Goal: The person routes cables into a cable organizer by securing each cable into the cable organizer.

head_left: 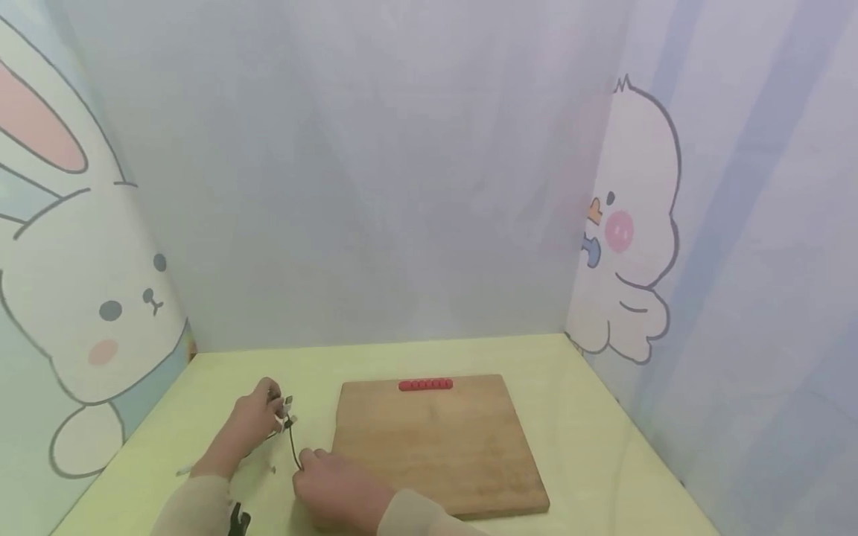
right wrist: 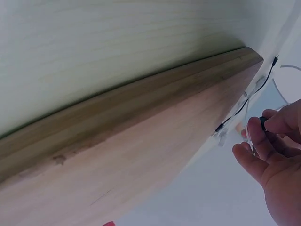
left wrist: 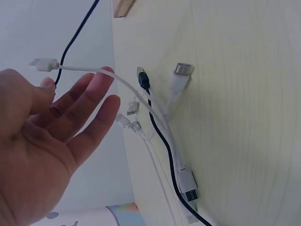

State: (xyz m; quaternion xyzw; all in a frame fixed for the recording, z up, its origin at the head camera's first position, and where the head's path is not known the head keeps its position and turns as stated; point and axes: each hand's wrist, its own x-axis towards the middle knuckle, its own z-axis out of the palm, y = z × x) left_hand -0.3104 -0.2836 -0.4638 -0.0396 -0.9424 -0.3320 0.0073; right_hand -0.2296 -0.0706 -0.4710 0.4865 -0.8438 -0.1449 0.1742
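Observation:
My left hand (head_left: 257,409) is raised over the left part of the table. In the left wrist view, a thin black cable (left wrist: 71,40) runs in between its thumb and fingers. A white cable (left wrist: 123,83) with a pale plug (left wrist: 45,64) drapes across its fingertips. My right hand (head_left: 342,487) is beside the board's left edge, pinching a small black end (right wrist: 263,123) of cable. Between both hands, the black cable (head_left: 293,445) stretches upward. Beneath the left hand lie a black USB plug (left wrist: 144,80), a white USB plug (left wrist: 181,77) and other white cables (left wrist: 157,172).
A wooden cutting board (head_left: 436,447) with a red strip (head_left: 425,385) lies on the pale yellow table (head_left: 590,447). A loose white plug (head_left: 184,470) lies to the left. A black object (head_left: 238,519) shows by the left sleeve. Printed curtains (head_left: 375,179) enclose the table.

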